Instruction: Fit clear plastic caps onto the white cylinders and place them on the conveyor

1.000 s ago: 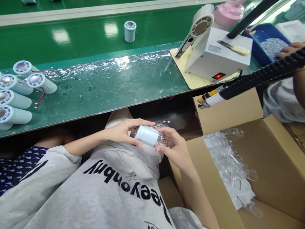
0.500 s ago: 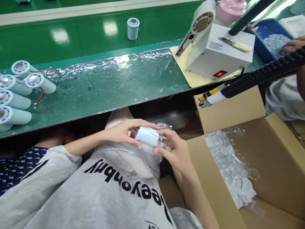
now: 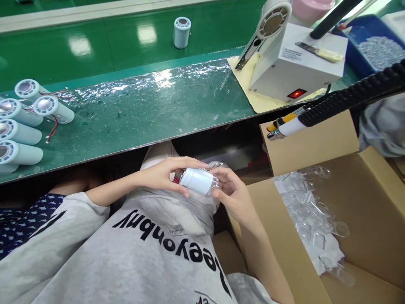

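Above my lap I hold a light blue cylindrical housing (image 3: 196, 180), lying on its side and tilted a little. My left hand (image 3: 169, 176) is closed round its left end, thumb below and fingers above, with red wires showing by the palm. At the other end my right hand (image 3: 232, 191) grips a clear plastic part (image 3: 215, 182) against the cylinder. Part of this clear piece also shows behind the fingers, so its full shape is hidden. Similar light blue cylinders (image 3: 23, 153) with wires lie at the left on the green bench (image 3: 152, 112).
One cylinder (image 3: 182, 33) stands upright on the green surface behind. A white machine (image 3: 294, 63) with a lit red switch carries a knife. A black ribbed hose (image 3: 348, 97) crosses above an open carton (image 3: 373, 202) of clear plastic parts (image 3: 311, 207). Beyond is a blue bin (image 3: 357, 46).
My right fingers have shifted and closed more around the clear part at the cylinder's right end. My left hand keeps its grip. Another person's hand has left the blue bin.
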Demonstrator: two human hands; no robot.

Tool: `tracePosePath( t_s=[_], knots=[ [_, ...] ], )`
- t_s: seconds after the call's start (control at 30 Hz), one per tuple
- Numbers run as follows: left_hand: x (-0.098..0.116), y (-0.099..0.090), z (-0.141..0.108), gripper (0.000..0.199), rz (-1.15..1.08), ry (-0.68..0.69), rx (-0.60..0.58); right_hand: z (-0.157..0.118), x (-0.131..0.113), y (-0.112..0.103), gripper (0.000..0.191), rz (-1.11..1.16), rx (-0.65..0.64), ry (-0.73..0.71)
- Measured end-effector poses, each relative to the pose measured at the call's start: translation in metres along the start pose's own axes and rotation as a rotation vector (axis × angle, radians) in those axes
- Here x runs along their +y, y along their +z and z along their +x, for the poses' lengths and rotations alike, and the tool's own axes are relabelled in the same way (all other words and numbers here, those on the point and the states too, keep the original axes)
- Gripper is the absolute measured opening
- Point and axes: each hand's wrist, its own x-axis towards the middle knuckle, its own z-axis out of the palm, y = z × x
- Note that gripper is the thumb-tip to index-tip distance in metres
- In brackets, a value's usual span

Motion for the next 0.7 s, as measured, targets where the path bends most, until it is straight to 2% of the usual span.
tracePosePath(
  t_s=[0.17, 0.4, 0.57, 0.7],
  knots=[
    [-0.001, 0.000, 0.000, 0.074, 0.022, 0.032, -0.001, 0.000, 0.003, 0.003, 0.048, 0.059, -0.004, 0.095],
    [-0.001, 0.000, -0.003, 0.074, 0.058, 0.066, -0.004, 0.001, 0.011, 0.007, 0.063, 0.103, 0.038, 0.255],
    [0.000, 0.000, -0.003, 0.075, 0.067, 0.095, -0.010, 0.003, 0.012, 0.012, 0.065, 0.138, -0.016, 0.355],
    [0.002, 0.001, -0.004, 0.075, 0.020, 0.046, -0.013, 0.004, 0.011, 0.015, 0.067, 0.183, -0.037, 0.379]
  ],
)
